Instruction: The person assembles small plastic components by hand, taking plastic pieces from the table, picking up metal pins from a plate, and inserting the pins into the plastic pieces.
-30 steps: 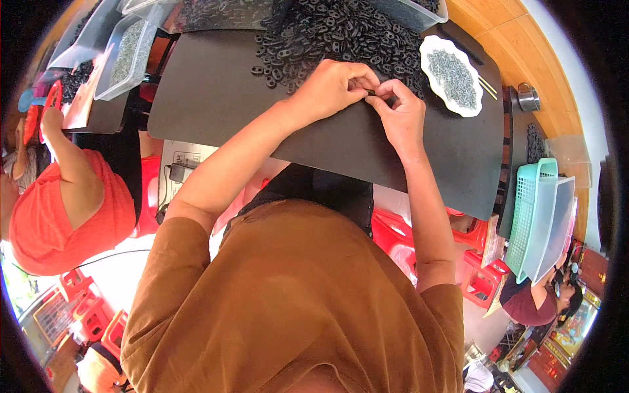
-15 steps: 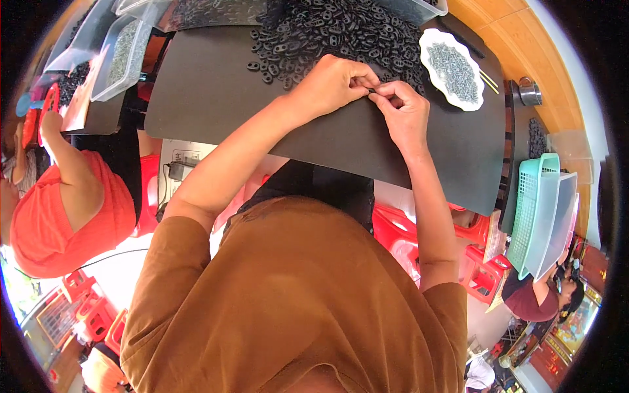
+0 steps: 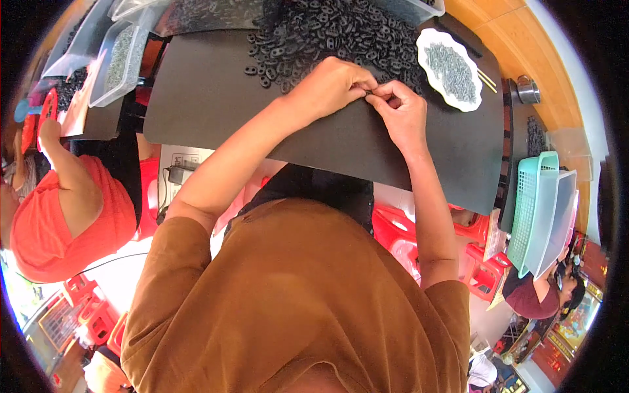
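Note:
My left hand (image 3: 333,85) and my right hand (image 3: 403,112) meet above the table, fingers pinched and fingertips nearly touching. Between them a small dark piece (image 3: 369,92) shows, mostly covered by the fingers; its exact shape cannot be made out. Just beyond my hands lies a heap of small black oval pieces with two holes each (image 3: 327,33). To the right of it stands a white scalloped dish (image 3: 422,59) full of thin silvery pins or screws.
The dark table (image 3: 216,85) runs under my hands. Thin sticks (image 3: 487,81) lie beside the dish, and a metal cup (image 3: 528,90) stands farther right. A turquoise basket (image 3: 524,216) is at the right. At left are a clear tub (image 3: 121,65) and a person in red (image 3: 78,209).
The view has shifted very slightly. Both hands stay in the same place with fingertips together; the small dark piece shows a little less between them.

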`<state>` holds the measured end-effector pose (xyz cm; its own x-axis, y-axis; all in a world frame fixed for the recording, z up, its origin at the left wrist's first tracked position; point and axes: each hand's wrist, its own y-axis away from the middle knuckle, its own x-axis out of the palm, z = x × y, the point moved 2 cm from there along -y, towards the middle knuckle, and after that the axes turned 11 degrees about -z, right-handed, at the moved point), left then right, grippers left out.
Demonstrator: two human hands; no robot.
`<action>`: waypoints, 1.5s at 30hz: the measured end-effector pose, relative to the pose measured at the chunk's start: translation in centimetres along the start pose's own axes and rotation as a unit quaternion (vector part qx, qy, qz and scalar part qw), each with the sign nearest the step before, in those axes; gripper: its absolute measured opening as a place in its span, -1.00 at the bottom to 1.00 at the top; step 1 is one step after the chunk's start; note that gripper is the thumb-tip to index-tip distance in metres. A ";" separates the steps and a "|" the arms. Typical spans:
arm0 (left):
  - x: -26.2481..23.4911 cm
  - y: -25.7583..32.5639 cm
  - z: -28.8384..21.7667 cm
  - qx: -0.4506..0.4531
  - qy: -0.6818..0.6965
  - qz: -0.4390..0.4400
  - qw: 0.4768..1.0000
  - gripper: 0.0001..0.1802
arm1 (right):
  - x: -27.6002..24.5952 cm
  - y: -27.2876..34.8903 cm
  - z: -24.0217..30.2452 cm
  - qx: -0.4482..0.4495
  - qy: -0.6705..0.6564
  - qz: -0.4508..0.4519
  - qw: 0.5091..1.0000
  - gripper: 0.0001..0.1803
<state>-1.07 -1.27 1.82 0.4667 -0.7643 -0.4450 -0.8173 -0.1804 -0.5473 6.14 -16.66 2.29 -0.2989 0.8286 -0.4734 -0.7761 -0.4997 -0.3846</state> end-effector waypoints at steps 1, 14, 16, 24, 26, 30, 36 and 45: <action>-0.1 0.1 0.0 -0.021 0.015 0.012 1.000 -0.79 | -0.1 -0.1 0.4 0.022 0.010 0.019 1.000 -0.88; -3.4 -1.0 1.3 -0.122 0.093 -0.180 0.972 -0.83 | -2.6 -19.8 -2.0 0.105 -0.319 0.023 0.942 -0.62; -3.6 -0.9 0.7 -0.092 0.031 -0.164 0.982 -0.87 | -2.9 -20.1 -2.8 0.069 -0.227 -0.005 0.971 -0.64; -4.1 0.4 0.2 0.016 -0.197 -0.039 0.979 -0.83 | -9.1 -11.0 -4.0 -0.077 0.267 -0.045 0.959 -0.74; -3.4 0.2 0.0 0.026 -0.220 -0.018 0.975 -0.83 | -10.1 -10.4 -4.9 -0.083 0.358 -0.036 0.929 -0.74; -1.4 -1.2 0.6 0.048 -0.207 0.028 0.977 -0.83 | -10.0 -10.4 -6.9 -0.070 0.382 0.047 0.920 -0.80; -2.3 -1.3 1.1 0.018 -0.122 0.025 0.992 -0.80 | -10.0 -10.8 -7.2 -0.036 0.367 0.071 0.927 -0.89; -2.0 -1.9 0.3 0.015 -0.209 0.050 0.977 -0.79 | -11.1 -11.7 -8.7 -0.095 0.258 0.062 0.959 -0.89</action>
<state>-0.39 0.81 3.55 0.4881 -0.4570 -0.7436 -0.8580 -0.0950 -0.5048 23.34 -22.21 5.17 -0.0293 0.5483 -0.8358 -0.6226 -0.6641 -0.4139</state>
